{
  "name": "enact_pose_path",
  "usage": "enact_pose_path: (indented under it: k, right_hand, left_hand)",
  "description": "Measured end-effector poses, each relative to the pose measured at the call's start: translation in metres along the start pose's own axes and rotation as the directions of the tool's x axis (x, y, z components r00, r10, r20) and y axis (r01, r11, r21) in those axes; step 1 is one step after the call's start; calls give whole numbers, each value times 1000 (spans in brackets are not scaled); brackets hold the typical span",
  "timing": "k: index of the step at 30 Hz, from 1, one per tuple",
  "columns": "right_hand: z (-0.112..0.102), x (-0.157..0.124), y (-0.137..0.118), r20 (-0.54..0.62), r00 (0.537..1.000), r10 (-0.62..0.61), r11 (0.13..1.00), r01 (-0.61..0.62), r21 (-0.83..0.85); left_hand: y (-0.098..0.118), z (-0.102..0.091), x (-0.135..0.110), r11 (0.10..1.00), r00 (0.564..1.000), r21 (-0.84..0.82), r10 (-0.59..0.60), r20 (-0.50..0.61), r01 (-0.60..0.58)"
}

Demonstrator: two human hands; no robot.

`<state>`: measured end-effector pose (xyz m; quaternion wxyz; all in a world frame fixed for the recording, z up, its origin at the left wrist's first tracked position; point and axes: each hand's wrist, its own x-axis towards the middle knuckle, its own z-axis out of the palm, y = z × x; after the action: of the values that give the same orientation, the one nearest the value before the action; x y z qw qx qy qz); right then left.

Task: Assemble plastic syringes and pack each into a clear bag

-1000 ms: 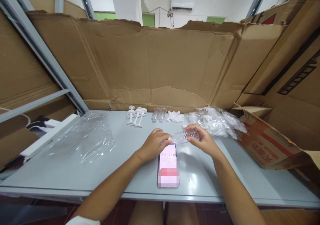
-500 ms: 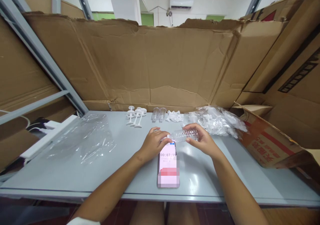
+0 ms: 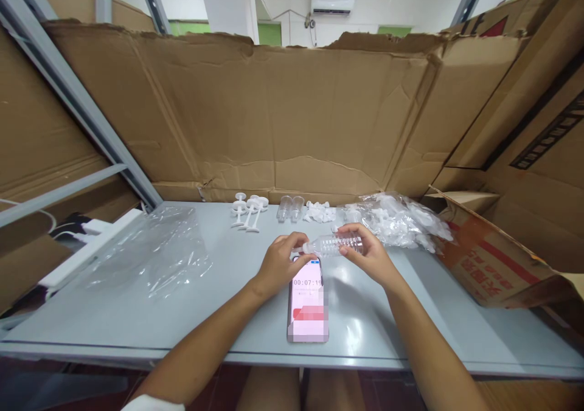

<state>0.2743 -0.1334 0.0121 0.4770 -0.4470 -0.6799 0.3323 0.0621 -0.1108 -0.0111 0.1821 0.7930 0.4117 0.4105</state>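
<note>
Above the phone point(image 3: 308, 298), a clear ribbed plastic barrel point(image 3: 329, 245) is held sideways between my hands. My right hand point(image 3: 370, 252) grips its right end, with the thumb below and the fingers behind. My left hand point(image 3: 287, 256) is closed at the narrow left end, thumb and fingertips around a small white nozzle point(image 3: 298, 251) that the fingers partly hide. Whether the nozzle is fixed to the barrel I cannot tell.
Along the back of the grey table point(image 3: 219, 332) lie several white plungers point(image 3: 250, 221), clear ribbed barrels point(image 3: 291, 208), small white pieces point(image 3: 318, 212) and a filled plastic bag point(image 3: 395, 219). A clear bag point(image 3: 155, 253) lies left, a cardboard box point(image 3: 490, 259) right. Cardboard walls point(image 3: 296, 113) enclose the back.
My left fingers have shifted from lying over the barrel's narrow end to pinching the white nozzle there. The right hand keeps its hold and has barely moved.
</note>
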Motion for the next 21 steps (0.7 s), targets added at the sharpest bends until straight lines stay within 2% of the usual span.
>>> enact_pose_path:
  k: [3,6,11,13,17,21]
  right_hand:
    - [0,0,-2,-8,1000,-13,1000,13,-6]
    - [-2,-1,-3,-31,998,-46,999,45,-26]
    - [-4,-3,-4,-30,992,-119,991,116,-68]
    - [-5,-4,-4,-8,991,-134,988,133,-72]
    - [-4,-5,-3,11,988,-155,986,155,-68]
    - [-3,-4,-3,8,983,-184,980,184,-74]
  left_hand:
    - [3,-1,0,983,997,-168,-68,46,75]
    - [2,-2,2,923,991,-362,-110,80,132]
    - [1,-3,5,700,969,-671,-202,140,243]
    - [2,-5,5,654,961,-707,-225,157,269]
    - [3,-8,4,621,957,-730,-228,179,285]
    - [0,-8,5,625,960,-732,-224,166,273]
